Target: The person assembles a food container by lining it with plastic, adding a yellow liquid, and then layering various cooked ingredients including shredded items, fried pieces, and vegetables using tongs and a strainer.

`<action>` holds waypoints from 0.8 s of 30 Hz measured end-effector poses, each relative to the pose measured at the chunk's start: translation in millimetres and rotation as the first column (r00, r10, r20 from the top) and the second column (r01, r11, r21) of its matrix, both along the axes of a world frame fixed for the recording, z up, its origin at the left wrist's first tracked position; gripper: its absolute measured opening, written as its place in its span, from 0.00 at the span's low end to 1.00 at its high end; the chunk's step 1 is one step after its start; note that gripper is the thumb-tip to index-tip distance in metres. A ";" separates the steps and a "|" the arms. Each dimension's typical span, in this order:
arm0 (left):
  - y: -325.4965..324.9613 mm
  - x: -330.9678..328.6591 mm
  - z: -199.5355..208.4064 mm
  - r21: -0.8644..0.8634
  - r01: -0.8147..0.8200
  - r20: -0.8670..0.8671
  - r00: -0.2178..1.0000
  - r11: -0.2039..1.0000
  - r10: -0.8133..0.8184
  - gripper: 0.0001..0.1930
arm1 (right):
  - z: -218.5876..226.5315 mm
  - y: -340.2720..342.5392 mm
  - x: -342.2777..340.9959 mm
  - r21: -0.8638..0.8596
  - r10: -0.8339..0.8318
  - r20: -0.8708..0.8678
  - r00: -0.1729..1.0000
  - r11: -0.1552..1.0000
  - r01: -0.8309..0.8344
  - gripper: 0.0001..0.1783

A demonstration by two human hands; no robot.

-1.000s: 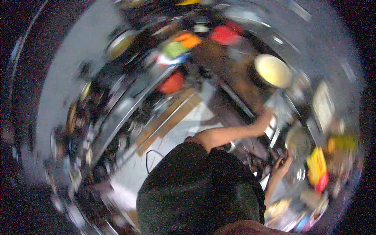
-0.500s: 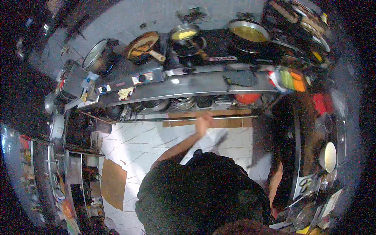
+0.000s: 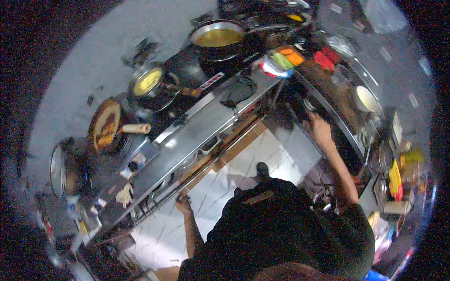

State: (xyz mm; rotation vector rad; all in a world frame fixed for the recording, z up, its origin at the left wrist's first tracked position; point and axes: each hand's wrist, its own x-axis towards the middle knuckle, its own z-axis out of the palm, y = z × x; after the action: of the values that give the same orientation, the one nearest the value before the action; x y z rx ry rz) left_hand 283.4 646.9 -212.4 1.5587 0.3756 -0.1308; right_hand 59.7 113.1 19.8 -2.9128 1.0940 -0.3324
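Note:
My right hand (image 3: 320, 130) reaches out at the right, over the dark gap under the right-hand counter (image 3: 344, 105). Its fingers look apart, and I see nothing held in them. Low on the left, my left hand (image 3: 184, 204) hangs beside the front edge of the steel stove counter (image 3: 199, 122). Its fingers are small and blurred, so their grip does not show. Along the stove stand a pan with yellow food (image 3: 149, 82), a wide pan of yellowish liquid (image 3: 219, 38) and a brown pan (image 3: 104, 125) with a pale-handled tool.
A plate of cut vegetables (image 3: 283, 61) sits at the counter's corner. On the right counter are red packets (image 3: 326, 58) and a cream bowl (image 3: 365, 99). Flattened cardboard (image 3: 241, 143) lies under the stove counter, and white tiles (image 3: 255, 161) cover the floor.
My view and body have turned to the right. My right hand has come into sight, stretched toward the right counter; my left hand is now lower and farther left in view.

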 end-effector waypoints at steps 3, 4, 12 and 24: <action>16.6 -18.8 -54.0 -0.024 0.034 -0.288 0.957 0.999 -0.040 0.10 | 32.7 -48.3 31.2 -0.009 -0.124 0.032 0.992 0.992 0.125 0.20; 24.7 -23.3 -63.5 -0.216 0.008 -0.425 0.900 0.976 -0.101 0.10 | 26.3 -79.6 36.3 -0.039 -0.160 0.030 0.987 0.986 0.161 0.18; 5.1 -74.0 -80.8 -0.050 0.101 -0.811 0.576 0.994 -0.099 0.11 | 28.0 -282.6 160.8 -0.149 -0.071 0.165 0.984 0.984 0.096 0.25; 33.4 -115.7 -16.1 -0.366 0.203 -0.530 0.757 0.908 -0.383 0.08 | -53.4 -468.5 336.3 -0.035 0.126 0.033 0.992 0.992 -0.124 0.23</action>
State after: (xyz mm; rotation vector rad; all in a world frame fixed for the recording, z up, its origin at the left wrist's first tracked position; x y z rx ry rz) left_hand 167.7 680.2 -228.5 1.2444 0.5665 -0.9095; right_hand 396.1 -355.4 -33.6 -2.9744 0.9048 -0.4000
